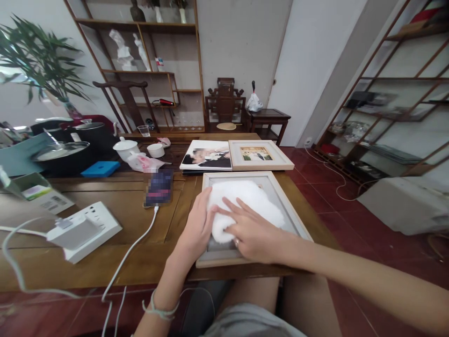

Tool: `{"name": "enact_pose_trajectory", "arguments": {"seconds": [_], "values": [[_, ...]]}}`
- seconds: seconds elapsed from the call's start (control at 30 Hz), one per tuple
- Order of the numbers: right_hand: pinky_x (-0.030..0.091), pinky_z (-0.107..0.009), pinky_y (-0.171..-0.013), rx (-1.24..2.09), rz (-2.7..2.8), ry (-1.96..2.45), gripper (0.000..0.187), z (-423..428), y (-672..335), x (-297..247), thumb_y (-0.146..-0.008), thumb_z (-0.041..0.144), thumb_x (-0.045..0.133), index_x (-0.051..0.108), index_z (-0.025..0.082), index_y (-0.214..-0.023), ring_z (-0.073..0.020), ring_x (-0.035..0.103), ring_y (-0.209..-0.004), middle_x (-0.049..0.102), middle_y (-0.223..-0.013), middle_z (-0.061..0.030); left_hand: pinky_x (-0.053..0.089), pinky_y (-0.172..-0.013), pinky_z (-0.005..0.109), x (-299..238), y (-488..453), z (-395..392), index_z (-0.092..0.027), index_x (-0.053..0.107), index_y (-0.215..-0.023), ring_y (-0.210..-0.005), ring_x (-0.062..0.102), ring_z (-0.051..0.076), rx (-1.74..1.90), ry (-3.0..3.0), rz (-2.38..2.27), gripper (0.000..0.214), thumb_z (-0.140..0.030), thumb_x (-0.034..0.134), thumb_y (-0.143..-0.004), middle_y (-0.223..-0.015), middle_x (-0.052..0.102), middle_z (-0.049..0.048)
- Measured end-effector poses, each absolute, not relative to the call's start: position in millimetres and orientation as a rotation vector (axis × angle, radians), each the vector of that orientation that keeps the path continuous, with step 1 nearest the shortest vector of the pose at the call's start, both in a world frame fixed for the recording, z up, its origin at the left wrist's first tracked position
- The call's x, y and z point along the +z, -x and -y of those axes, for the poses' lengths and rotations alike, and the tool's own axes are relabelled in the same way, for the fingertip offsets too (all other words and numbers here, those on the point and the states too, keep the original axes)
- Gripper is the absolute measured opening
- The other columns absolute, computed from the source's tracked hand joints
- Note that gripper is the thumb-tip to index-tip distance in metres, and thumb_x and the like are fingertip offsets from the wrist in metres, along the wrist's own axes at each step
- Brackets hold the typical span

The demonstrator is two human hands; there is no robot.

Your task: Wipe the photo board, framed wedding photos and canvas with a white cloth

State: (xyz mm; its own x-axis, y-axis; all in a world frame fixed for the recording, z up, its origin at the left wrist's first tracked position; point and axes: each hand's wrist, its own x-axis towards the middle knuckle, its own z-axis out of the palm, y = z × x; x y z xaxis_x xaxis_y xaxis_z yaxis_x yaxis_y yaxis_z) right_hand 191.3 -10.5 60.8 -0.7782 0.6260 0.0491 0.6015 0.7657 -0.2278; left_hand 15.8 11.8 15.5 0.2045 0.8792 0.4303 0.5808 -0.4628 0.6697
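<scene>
A shallow pale wooden picture frame (289, 206) lies on the table's near edge, with a heap of white fluffy stuffing (252, 199) inside it. My left hand (198, 222) rests along the left side of the heap, fingers stretched out and close together. Across the lower left of the fluff, my right hand (252, 231) presses down with its fingers spread; it wears a ring. Both hands touch the stuffing, and neither is closed around it. Much of the frame's grey inside is covered by the fluff and my hands.
Behind the frame lie a print (206, 161) and another framed picture (261, 157). To the left are a charging phone (158, 187), a white power strip (93, 229), cables, a lidded white bowl (126, 149) and a blue box (100, 169). The table's right edge (324, 220) is close.
</scene>
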Motion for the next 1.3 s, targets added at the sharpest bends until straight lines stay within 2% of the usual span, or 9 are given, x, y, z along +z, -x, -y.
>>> {"name": "enact_pose_trajectory", "arguments": {"seconds": [0.1,0.17,0.3,0.5,0.6,0.7,0.8,1.1,1.3], "values": [[0.011,-0.049,-0.112,0.383,2.865,0.919,0.033,39,-199,68,-0.070,0.008,0.048,0.068,0.012,-0.096,-0.0299,0.016,-0.138,0.036,-0.146,-0.0145,0.031,-0.109,0.045,14,-15,-12,-0.009,0.039,-0.135,-0.130,0.041,0.025,1.065,-2.138,-1.393,0.050,-0.037,0.030,-0.095,-0.140,0.045,0.0177],[0.022,-0.047,-0.109,0.445,2.846,0.935,0.029,48,-206,75,-0.071,0.009,0.050,0.067,0.013,-0.094,-0.0288,0.031,-0.133,0.050,-0.135,-0.0173,0.033,-0.108,0.044,15,-16,-11,-0.008,0.041,-0.134,-0.129,0.043,0.025,1.023,-2.153,-1.389,0.049,-0.036,0.031,-0.095,-0.139,0.047,0.0172],[0.048,-0.035,-0.075,0.570,2.632,1.178,0.014,34,-234,93,-0.077,0.020,0.053,0.063,0.017,-0.087,-0.0236,0.062,-0.087,0.067,-0.092,-0.0088,0.035,-0.108,0.040,19,-17,-10,-0.010,0.054,-0.124,-0.125,0.048,0.022,0.941,-2.213,-1.308,0.042,-0.030,0.032,-0.095,-0.132,0.055,0.0139],[0.049,-0.035,-0.062,-0.008,2.161,1.384,0.018,-29,-272,114,-0.073,0.019,0.058,0.060,0.016,-0.090,-0.0247,0.063,-0.071,0.067,-0.082,-0.0067,0.038,-0.107,0.041,20,-18,-11,-0.011,0.063,-0.115,-0.126,0.048,0.025,0.853,-2.310,-1.313,0.036,-0.029,0.042,-0.092,-0.131,0.056,0.0132],[0.050,-0.043,-0.075,-0.395,2.149,1.311,0.029,-59,-258,107,-0.072,0.003,0.049,0.061,0.013,-0.097,-0.0317,0.061,-0.096,0.065,-0.105,-0.0151,0.038,-0.107,0.041,19,-17,-12,-0.011,0.064,-0.114,-0.125,0.048,0.025,0.857,-2.313,-1.316,0.035,-0.029,0.044,-0.091,-0.131,0.056,0.0134],[0.039,-0.048,-0.097,-0.487,2.421,1.069,0.046,-82,-225,89,-0.071,-0.009,0.039,0.060,0.011,-0.107,-0.0309,0.040,-0.127,0.049,-0.133,-0.0176,0.038,-0.107,0.041,18,-16,-11,-0.010,0.064,-0.113,-0.125,0.049,0.025,0.863,-2.297,-1.314,0.035,-0.028,0.045,-0.090,-0.131,0.056,0.0144],[0.030,-0.046,-0.106,-0.456,2.706,0.883,0.047,-92,-197,68,-0.074,-0.009,0.041,0.061,0.012,-0.111,-0.0280,0.030,-0.134,0.048,-0.135,-0.0149,0.038,-0.107,0.041,19,-16,-11,-0.009,0.064,-0.113,-0.124,0.050,0.024,0.868,-2.289,-1.310,0.035,-0.028,0.047,-0.089,-0.130,0.057,0.0149],[0.036,-0.045,-0.102,-0.445,2.833,1.021,0.052,-82,-243,52,-0.066,-0.012,0.041,0.063,0.014,-0.105,-0.0273,0.039,-0.129,0.053,-0.131,-0.0148,0.037,-0.107,0.042,16,-15,-12,-0.008,0.062,-0.115,-0.125,0.049,0.026,0.856,-2.317,-1.297,0.037,-0.028,0.047,-0.088,-0.131,0.055,0.0165],[0.051,-0.044,-0.076,-0.539,2.707,1.316,0.043,-72,-311,73,-0.063,-0.012,0.039,0.066,0.013,-0.087,-0.0312,0.062,-0.100,0.066,-0.102,-0.0176,0.038,-0.106,0.044,15,-15,-13,-0.011,0.062,-0.114,-0.125,0.049,0.026,0.856,-2.315,-1.296,0.035,-0.027,0.048,-0.087,-0.131,0.055,0.0150]]}}
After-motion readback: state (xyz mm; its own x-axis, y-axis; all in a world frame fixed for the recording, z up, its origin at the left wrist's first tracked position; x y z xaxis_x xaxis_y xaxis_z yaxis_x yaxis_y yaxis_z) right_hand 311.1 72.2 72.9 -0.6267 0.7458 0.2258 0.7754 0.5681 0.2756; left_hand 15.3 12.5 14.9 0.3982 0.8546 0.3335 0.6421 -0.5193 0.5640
